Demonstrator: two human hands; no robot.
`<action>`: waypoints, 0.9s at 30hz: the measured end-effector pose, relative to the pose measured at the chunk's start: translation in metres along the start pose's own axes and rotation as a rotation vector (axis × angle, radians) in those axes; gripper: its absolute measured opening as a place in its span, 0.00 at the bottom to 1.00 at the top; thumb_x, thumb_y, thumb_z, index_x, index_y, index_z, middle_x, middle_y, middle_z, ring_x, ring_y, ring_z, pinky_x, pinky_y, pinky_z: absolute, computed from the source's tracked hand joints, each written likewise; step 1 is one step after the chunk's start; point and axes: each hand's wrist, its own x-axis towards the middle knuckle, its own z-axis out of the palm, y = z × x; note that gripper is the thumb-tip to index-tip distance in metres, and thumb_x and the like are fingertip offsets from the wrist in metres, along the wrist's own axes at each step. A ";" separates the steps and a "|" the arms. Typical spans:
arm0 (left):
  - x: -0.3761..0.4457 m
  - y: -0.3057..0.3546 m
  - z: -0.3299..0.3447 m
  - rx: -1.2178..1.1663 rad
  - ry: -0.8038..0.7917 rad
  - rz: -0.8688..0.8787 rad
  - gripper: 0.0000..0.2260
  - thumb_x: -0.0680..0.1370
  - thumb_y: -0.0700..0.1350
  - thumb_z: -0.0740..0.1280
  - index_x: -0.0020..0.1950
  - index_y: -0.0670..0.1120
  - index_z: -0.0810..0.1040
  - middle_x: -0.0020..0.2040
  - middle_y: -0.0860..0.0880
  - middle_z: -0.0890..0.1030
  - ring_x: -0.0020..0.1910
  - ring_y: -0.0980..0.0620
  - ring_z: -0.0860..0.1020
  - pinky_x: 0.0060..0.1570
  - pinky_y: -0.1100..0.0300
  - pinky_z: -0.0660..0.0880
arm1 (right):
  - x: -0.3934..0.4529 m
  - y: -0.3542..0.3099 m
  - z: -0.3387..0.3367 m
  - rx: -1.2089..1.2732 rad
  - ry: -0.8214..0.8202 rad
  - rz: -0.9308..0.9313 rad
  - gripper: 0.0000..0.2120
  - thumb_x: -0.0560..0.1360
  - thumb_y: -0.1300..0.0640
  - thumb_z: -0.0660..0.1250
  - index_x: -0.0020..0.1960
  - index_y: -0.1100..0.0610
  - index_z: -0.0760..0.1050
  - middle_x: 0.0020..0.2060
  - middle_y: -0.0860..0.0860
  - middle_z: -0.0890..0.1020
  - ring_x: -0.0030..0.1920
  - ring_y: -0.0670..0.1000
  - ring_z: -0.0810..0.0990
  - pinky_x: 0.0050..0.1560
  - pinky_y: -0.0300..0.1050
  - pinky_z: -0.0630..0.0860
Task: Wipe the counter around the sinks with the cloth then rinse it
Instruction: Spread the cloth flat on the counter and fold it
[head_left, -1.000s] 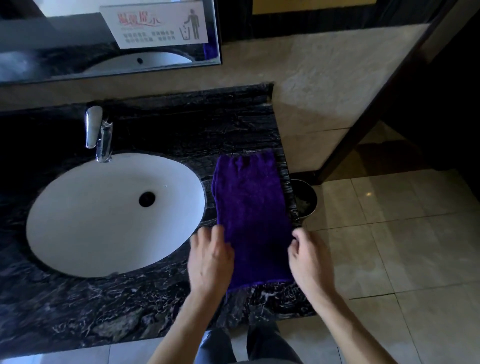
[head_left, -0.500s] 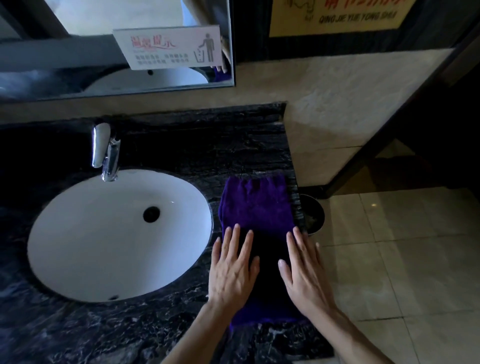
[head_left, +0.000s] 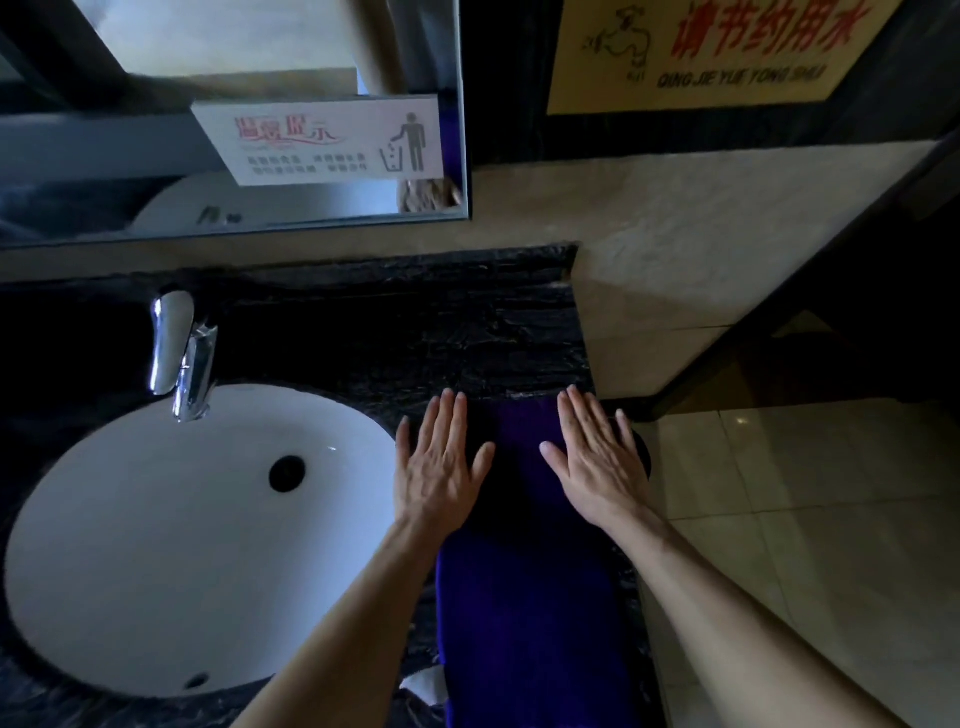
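A purple cloth (head_left: 524, 597) lies stretched out lengthwise on the black marble counter (head_left: 415, 332), to the right of the white oval sink (head_left: 171, 545). My left hand (head_left: 441, 467) lies flat with straight fingers on the cloth's far left part, next to the sink rim. My right hand (head_left: 597, 462) presses flat on the cloth's far right part, at the counter's right edge. The cloth's far end sits just under my fingertips. A chrome faucet (head_left: 182, 358) stands behind the sink.
A mirror (head_left: 234, 114) with a white notice runs along the wall behind the counter. A yellow sign (head_left: 711, 52) hangs on the right wall. Beige floor tiles (head_left: 805, 519) lie right of the counter edge, and a dark round bin is mostly hidden behind my right hand.
Both hands have slid from the cloth's near end to its far end, flat on it. The cloth's far edge has moved toward the wall.
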 end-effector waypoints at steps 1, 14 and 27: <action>0.004 0.002 0.000 -0.017 0.005 -0.020 0.34 0.82 0.64 0.42 0.84 0.48 0.44 0.83 0.51 0.44 0.83 0.53 0.45 0.81 0.46 0.43 | 0.004 0.001 0.000 0.007 -0.005 0.003 0.40 0.79 0.31 0.32 0.83 0.54 0.46 0.82 0.49 0.50 0.82 0.51 0.51 0.81 0.59 0.47; 0.029 0.011 0.008 0.024 0.105 -0.048 0.29 0.82 0.61 0.51 0.82 0.52 0.57 0.83 0.47 0.57 0.82 0.47 0.56 0.78 0.41 0.56 | 0.022 -0.025 0.008 0.020 0.119 -0.037 0.34 0.84 0.38 0.48 0.82 0.58 0.55 0.82 0.56 0.57 0.82 0.56 0.56 0.79 0.59 0.58; 0.090 0.005 -0.013 -0.041 0.060 -0.081 0.32 0.81 0.64 0.44 0.83 0.52 0.51 0.84 0.48 0.51 0.83 0.48 0.49 0.79 0.42 0.47 | 0.097 -0.019 -0.018 0.019 -0.009 -0.043 0.39 0.80 0.33 0.38 0.83 0.55 0.49 0.83 0.54 0.49 0.83 0.55 0.49 0.81 0.61 0.49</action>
